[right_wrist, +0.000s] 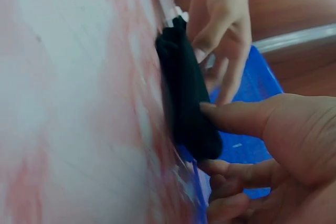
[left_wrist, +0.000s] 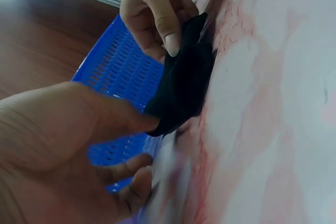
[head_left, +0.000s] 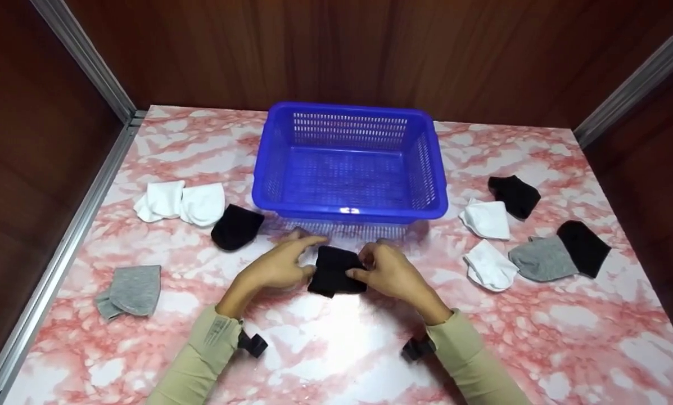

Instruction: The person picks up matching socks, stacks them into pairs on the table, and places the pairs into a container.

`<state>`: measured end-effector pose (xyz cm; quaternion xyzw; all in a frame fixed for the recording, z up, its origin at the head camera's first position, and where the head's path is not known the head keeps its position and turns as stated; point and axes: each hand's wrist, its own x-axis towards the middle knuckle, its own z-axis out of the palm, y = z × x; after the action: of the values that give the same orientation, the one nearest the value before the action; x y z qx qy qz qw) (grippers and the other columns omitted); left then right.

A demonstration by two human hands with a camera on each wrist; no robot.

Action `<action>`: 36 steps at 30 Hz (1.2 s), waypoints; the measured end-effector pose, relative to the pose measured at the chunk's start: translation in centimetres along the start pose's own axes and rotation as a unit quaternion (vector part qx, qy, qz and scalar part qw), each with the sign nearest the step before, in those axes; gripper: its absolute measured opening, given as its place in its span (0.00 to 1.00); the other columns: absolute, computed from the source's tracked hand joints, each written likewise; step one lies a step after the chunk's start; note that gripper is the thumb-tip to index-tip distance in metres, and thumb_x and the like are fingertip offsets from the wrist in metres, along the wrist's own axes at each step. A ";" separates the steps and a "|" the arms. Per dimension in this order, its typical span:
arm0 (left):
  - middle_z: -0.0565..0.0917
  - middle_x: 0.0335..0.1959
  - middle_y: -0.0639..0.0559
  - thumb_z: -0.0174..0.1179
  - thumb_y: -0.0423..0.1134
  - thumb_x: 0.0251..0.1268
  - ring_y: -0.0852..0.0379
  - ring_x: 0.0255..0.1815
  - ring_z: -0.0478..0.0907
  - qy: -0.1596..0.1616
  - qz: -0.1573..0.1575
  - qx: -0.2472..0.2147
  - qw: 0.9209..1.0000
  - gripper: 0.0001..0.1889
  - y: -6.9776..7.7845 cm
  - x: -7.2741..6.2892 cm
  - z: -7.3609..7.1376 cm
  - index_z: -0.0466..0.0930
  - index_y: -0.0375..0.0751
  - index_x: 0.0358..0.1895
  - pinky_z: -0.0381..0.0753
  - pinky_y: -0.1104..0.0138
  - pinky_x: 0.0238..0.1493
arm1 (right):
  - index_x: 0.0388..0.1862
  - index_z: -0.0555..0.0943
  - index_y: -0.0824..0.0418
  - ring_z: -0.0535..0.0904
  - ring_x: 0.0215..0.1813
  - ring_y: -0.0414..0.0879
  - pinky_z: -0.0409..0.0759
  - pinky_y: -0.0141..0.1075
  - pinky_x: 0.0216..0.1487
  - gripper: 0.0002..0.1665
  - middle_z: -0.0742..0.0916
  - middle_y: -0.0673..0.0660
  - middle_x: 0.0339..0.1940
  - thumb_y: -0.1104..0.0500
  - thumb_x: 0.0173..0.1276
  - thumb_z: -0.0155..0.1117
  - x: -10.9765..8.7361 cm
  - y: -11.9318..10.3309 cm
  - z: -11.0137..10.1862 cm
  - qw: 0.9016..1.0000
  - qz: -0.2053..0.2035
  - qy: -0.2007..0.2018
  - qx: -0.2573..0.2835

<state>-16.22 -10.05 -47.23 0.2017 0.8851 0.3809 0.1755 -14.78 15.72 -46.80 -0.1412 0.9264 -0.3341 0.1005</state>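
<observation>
A folded black sock [head_left: 339, 271] lies at the middle of the table, just in front of the blue basket. My right hand [head_left: 391, 270] pinches its right side, thumb on top and fingertips tucked at the edge; the right wrist view shows this hand [right_wrist: 294, 156] close up. At the sock's left edge is my left hand [head_left: 280, 261], its thumb touching the cloth and its fingers spread apart. The left wrist view shows that thumb against the black sock [left_wrist: 184, 82], with the other fingers off it.
The blue plastic basket [head_left: 350, 214] stands behind the hands. To the left lie white socks [head_left: 203, 204], a black sock [head_left: 236, 227] and a grey sock [head_left: 136, 289]. On the right are white socks [head_left: 487, 219], black socks [head_left: 583, 247] and a grey sock [head_left: 543, 259]. Wooden panels [head_left: 347, 50] enclose the table.
</observation>
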 end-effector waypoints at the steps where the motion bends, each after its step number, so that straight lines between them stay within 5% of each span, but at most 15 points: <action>1: 0.75 0.66 0.42 0.65 0.34 0.67 0.44 0.66 0.74 -0.009 0.004 -0.003 1.000 0.33 0.0 0.1 0.0 0.73 0.51 0.76 0.76 0.45 0.72 | 0.33 0.83 0.59 0.73 0.35 0.43 0.75 0.39 0.40 0.14 0.80 0.52 0.32 0.53 0.63 0.79 0.0 -0.1 0.1 1.000 0.000 0.000 0.001; 7: 0.80 0.57 0.46 0.73 0.39 0.63 0.47 0.59 0.77 -0.019 0.020 -0.026 0.999 0.21 -0.3 0.3 -0.3 0.86 0.53 0.60 0.78 0.49 0.65 | 0.29 0.78 0.56 0.72 0.35 0.42 0.72 0.36 0.40 0.14 0.77 0.49 0.30 0.57 0.64 0.78 0.0 0.0 0.1 1.000 -0.004 -0.001 0.027; 11: 0.80 0.59 0.47 0.74 0.44 0.64 0.47 0.60 0.78 -0.024 0.041 -0.061 0.997 0.21 -0.5 0.4 -0.1 0.86 0.50 0.60 0.80 0.51 0.64 | 0.31 0.79 0.56 0.72 0.32 0.42 0.71 0.34 0.38 0.12 0.77 0.47 0.28 0.59 0.65 0.76 -0.1 0.0 -0.4 0.997 -0.010 -0.010 0.074; 20: 0.81 0.63 0.52 0.72 0.45 0.67 0.52 0.65 0.77 -0.075 0.133 -0.133 0.979 0.13 -0.5 1.0 0.4 0.88 0.47 0.51 0.78 0.52 0.69 | 0.44 0.80 0.67 0.82 0.36 0.41 0.82 0.30 0.39 0.07 0.86 0.56 0.35 0.68 0.69 0.68 -0.7 -1.2 -2.5 0.974 -0.049 -0.019 0.221; 23: 0.85 0.53 0.53 0.69 0.44 0.71 0.56 0.58 0.80 -0.089 0.125 -0.162 0.975 0.09 -0.4 0.9 0.3 0.85 0.44 0.46 0.77 0.53 0.70 | 0.44 0.80 0.69 0.84 0.37 0.41 0.85 0.30 0.41 0.08 0.87 0.58 0.37 0.69 0.68 0.68 -1.0 -1.3 -3.6 0.970 -0.053 -0.006 0.238; 27: 0.86 0.40 0.54 0.67 0.42 0.71 0.58 0.44 0.82 -0.080 0.095 -0.180 0.976 0.09 -0.4 0.6 -0.4 0.81 0.41 0.44 0.81 0.58 0.60 | 0.42 0.80 0.69 0.81 0.36 0.40 0.82 0.29 0.41 0.10 0.84 0.54 0.34 0.66 0.66 0.72 -1.3 -0.5 -5.0 0.976 -0.033 0.004 0.214; 34: 0.86 0.41 0.54 0.71 0.43 0.68 0.61 0.43 0.79 -0.026 0.038 -0.136 0.990 0.13 -0.8 0.5 -0.8 0.83 0.46 0.51 0.78 0.63 0.57 | 0.50 0.79 0.68 0.79 0.40 0.43 0.80 0.31 0.43 0.21 0.83 0.55 0.36 0.63 0.63 0.77 -1.1 1.7 -5.5 0.989 0.016 -0.039 0.145; 36: 0.85 0.41 0.51 0.71 0.42 0.68 0.61 0.35 0.79 -0.017 0.019 -0.138 0.990 0.15 -0.8 0.5 -0.7 0.83 0.46 0.54 0.81 0.65 0.45 | 0.52 0.79 0.68 0.79 0.37 0.43 0.81 0.32 0.39 0.23 0.84 0.57 0.36 0.62 0.62 0.78 -1.0 2.1 -5.2 0.991 0.026 -0.052 0.120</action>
<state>-17.12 -10.74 -47.45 0.1988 0.8170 0.4991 0.2096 -15.74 20.71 -44.13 -0.1215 0.8764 -0.4325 0.1736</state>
